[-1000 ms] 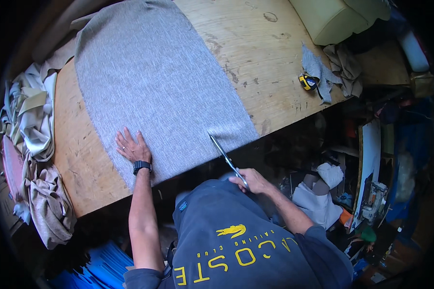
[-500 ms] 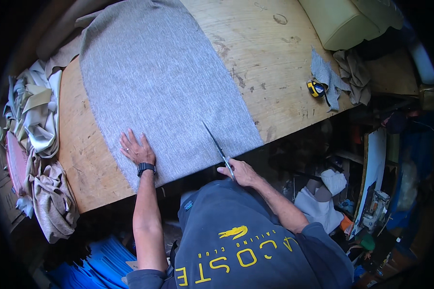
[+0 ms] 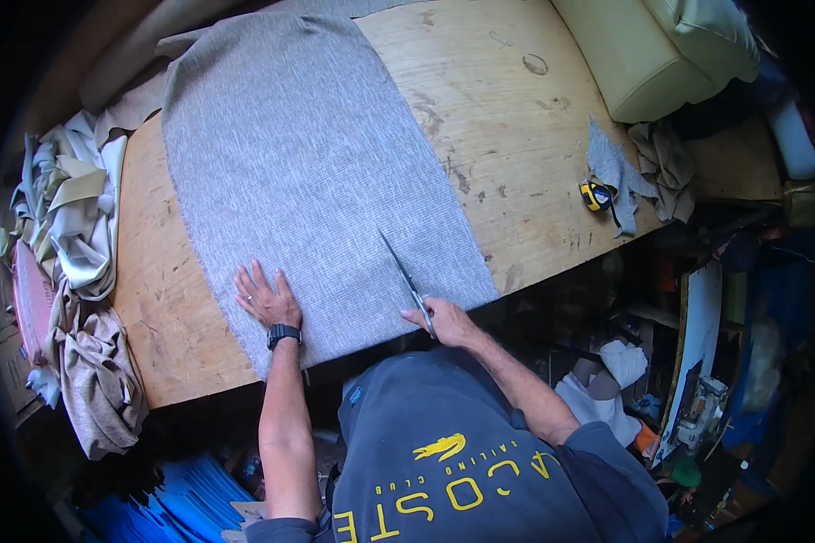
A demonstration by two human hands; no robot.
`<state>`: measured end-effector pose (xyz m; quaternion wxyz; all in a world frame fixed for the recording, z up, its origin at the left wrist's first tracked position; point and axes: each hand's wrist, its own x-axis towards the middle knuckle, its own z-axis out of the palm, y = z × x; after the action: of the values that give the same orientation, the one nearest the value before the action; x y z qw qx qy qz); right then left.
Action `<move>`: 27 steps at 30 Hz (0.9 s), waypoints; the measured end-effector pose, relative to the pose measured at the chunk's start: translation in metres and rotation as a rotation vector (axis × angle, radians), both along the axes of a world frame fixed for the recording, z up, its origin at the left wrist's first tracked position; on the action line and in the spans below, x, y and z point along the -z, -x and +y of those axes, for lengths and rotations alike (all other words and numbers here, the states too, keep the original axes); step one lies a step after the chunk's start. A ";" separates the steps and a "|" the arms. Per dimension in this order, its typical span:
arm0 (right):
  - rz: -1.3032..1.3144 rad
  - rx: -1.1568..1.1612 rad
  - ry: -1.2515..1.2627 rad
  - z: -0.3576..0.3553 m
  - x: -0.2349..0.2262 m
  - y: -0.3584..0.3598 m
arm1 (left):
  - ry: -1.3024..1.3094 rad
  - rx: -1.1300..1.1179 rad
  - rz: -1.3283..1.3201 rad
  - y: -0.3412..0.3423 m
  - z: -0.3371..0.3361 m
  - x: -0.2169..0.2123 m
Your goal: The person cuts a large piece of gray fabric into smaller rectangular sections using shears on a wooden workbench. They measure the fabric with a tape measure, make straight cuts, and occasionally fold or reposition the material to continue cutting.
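A length of grey woven fabric (image 3: 308, 172) lies spread over the wooden table (image 3: 489, 118), its near edge along the table's front edge. My left hand (image 3: 269, 296) rests flat on the fabric near its left edge, fingers spread. In my right hand (image 3: 448, 323), at the table's front edge, is a pair of scissors (image 3: 400, 268). Their long dark blades point away from me and to the left, over the near part of the fabric. Whether the lower blade is under the cloth I cannot tell.
A yellow-and-black tape measure (image 3: 595, 195) lies by grey fabric scraps (image 3: 614, 167) at the right. Behind them stands a pale green upholstered piece (image 3: 643, 63). Piled cloth (image 3: 86, 226) hangs over the table's left end. Blue material (image 3: 177, 498) lies below at left.
The whole view has shifted, so the table sits lower in the picture. Against the fabric, the scissors and my right hand have moved slightly away from me; my left hand stays flat.
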<state>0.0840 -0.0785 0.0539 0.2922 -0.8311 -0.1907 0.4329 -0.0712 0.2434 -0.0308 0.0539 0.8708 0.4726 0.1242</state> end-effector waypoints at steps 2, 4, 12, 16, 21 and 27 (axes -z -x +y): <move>0.195 0.031 0.031 0.003 -0.010 -0.007 | 0.009 -0.002 -0.005 0.000 0.000 -0.002; 0.308 0.055 0.040 0.004 -0.012 -0.010 | 0.027 0.000 -0.017 -0.001 0.000 -0.005; 0.162 0.097 -0.059 0.047 0.011 -0.034 | 0.027 -0.001 0.034 -0.003 -0.001 -0.007; 0.233 0.066 -0.038 0.051 -0.004 -0.041 | 0.027 -0.011 0.027 0.000 0.000 -0.006; 0.260 0.121 -0.077 0.074 0.010 -0.056 | 0.041 -0.004 0.006 -0.004 -0.001 -0.008; 0.226 0.090 -0.053 0.094 -0.002 -0.075 | 0.078 -0.013 0.007 -0.004 -0.003 -0.014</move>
<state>0.1591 0.0155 0.0563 0.3529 -0.7768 -0.1302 0.5051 -0.0670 0.2404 -0.0171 0.0851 0.8654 0.4830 0.1032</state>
